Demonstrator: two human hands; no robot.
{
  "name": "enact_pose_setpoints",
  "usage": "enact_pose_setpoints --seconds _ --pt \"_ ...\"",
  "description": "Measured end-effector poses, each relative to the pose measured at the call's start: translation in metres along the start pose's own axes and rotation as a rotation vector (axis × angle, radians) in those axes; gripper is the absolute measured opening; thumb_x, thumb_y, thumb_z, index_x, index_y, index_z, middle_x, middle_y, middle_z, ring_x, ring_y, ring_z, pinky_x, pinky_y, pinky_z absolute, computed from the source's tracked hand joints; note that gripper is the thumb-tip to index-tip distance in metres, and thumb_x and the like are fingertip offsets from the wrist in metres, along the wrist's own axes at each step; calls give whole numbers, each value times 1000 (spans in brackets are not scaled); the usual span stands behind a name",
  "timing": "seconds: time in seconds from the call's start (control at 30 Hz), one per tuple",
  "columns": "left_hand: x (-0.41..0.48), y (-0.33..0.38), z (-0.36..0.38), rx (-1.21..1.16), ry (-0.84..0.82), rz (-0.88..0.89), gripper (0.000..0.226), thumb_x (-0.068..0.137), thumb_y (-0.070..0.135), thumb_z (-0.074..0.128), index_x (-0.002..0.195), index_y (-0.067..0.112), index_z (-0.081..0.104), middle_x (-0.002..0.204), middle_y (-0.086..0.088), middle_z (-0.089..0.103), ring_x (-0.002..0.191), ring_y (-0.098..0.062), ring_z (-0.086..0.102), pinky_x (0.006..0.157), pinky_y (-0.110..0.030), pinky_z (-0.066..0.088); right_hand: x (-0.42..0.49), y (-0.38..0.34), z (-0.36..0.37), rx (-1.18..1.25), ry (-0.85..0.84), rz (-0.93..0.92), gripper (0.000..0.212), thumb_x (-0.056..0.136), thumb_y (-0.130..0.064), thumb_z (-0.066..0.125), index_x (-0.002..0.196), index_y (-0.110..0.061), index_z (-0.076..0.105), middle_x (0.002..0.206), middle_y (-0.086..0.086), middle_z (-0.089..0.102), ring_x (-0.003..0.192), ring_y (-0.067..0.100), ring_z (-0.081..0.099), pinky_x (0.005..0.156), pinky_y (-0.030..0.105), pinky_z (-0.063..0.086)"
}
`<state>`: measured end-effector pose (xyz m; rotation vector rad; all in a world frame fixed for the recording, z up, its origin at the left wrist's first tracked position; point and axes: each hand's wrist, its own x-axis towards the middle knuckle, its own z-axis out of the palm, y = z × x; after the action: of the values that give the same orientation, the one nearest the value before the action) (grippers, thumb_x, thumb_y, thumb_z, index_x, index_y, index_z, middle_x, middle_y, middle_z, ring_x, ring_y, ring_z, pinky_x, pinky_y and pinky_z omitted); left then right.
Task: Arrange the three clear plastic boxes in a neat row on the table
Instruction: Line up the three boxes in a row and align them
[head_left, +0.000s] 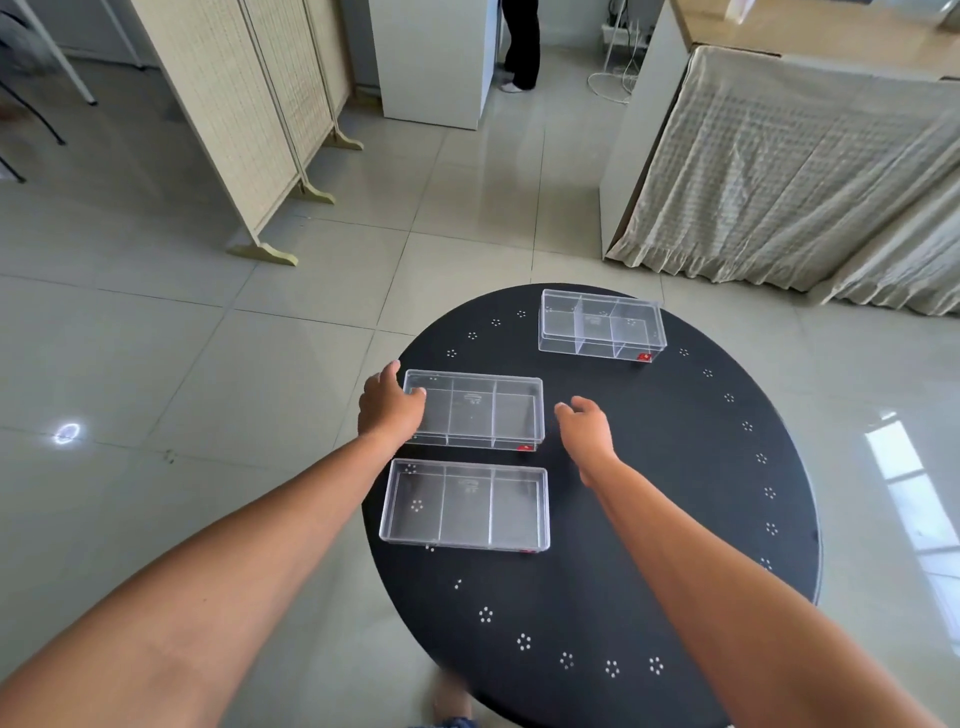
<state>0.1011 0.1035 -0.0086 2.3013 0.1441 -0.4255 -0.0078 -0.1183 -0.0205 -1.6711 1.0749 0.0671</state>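
Note:
Three clear plastic boxes with inner dividers lie on a round black table (675, 519). The near box (465, 505) sits at the table's left front. Directly behind it lies the middle box (475, 410). The far box (601, 326) stands apart at the back right. My left hand (389, 405) grips the left end of the middle box, thumb on its top edge. My right hand (587, 428) hovers just right of that box, fingers apart, a small gap from its right end, holding nothing.
The table's left edge runs close beside the near and middle boxes. A folding screen (249, 119) stands on the tiled floor at the left, a cloth-covered counter (779, 171) at the right. A person's legs (519, 47) show far back.

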Motion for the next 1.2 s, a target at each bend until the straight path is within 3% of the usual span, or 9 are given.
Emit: enact_pose_setpoints --seconds 0.13,0.27,0.4,0.6,0.8,0.87,0.93,1.0,1.2 --pt "6 38 15 8 -9 153 47 92 24 52 139 24 53 148 -4 49 127 -26 56 105 -38 45 29 -7 -35 -39 107 -2 55 91 -31 46 145 -22 48 139 2 57 114 29 61 93 38 49" --pt "18 81 49 -1 -92 174 44 92 23 53 136 23 58 143 -5 57 123 -23 59 93 -26 40 72 -14 -79 -82 173 -16 54 86 -32 45 139 -24 53 137 5 57 113 32 62 101 49 49" --pt "30 120 89 -53 -188 129 49 89 23 55 139 21 54 146 -5 54 133 -22 53 106 -30 39 108 -26 -118 -96 195 -14 50 82 -35 47 130 -25 57 131 6 60 111 32 63 97 45 50" --pt "52 163 145 -127 -251 44 67 90 26 60 152 17 35 157 -7 39 142 -24 41 111 -33 33 145 -37 -153 -65 132 -6 60 94 -26 48 151 -17 36 147 4 49 124 27 55 84 30 41" --pt "74 176 176 -214 -276 -37 75 93 29 59 156 14 21 163 -6 27 147 -25 31 114 -35 29 172 -35 -157 -57 -42 31 66 100 -32 47 158 -16 20 160 0 33 144 25 36 104 33 31" --pt "78 176 181 -229 -283 -47 75 95 32 57 157 13 19 165 -6 23 149 -24 28 116 -36 27 176 -32 -154 -31 -101 3 54 98 -33 48 149 -19 35 143 2 46 130 22 47 104 36 33" --pt "79 175 183 -238 -298 -47 73 96 33 55 157 13 20 165 -5 22 150 -24 26 117 -37 25 178 -31 -149 -2 -134 -31 35 97 -31 49 130 -19 50 112 -2 56 93 12 56 87 31 37" --pt "79 174 182 -244 -303 -40 70 97 33 53 156 12 22 165 -5 24 150 -24 27 117 -37 25 177 -33 -144 51 -136 -21 35 97 -29 49 129 -16 55 93 -4 58 73 8 50 72 27 39" --pt "74 167 146 -244 -289 7 63 95 30 49 154 16 30 160 -4 35 145 -24 37 117 -42 31 163 -39 -120 123 -94 -28 35 97 -22 43 127 -15 58 87 -6 58 65 7 47 60 23 37"
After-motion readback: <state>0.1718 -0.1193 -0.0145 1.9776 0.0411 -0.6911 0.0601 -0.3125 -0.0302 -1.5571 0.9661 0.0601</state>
